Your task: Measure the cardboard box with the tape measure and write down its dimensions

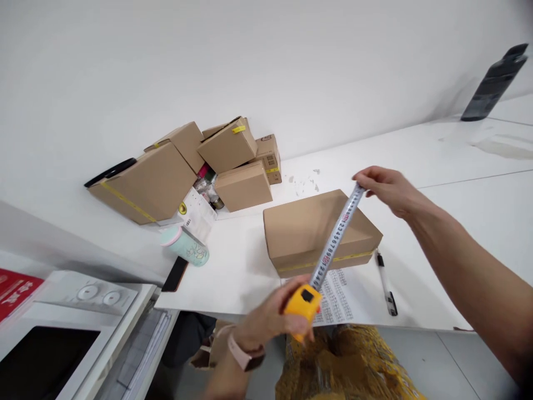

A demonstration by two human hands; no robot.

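My left hand (277, 314) is wrapped round the yellow case of a tape measure (303, 309), close to the table's front edge. From the case a silver blade (336, 236) with black numbers runs up and to the right. Its far end is pinched between the thumb and fingers of my right hand (381, 186). The blade passes over a closed brown cardboard box (308, 228) lying on the white table; whether it touches the box I cannot tell. Yellow tape runs along the box's near side. A printed sheet (339, 297) lies partly under the box.
A pen (387, 286) lies right of the box. More cardboard boxes (244, 186) are piled by the wall at the left, near a mint tumbler (185, 245) and a dark flat object (175, 275). A microwave (54, 333) stands lower left. A dark bottle (494, 83) is far right.
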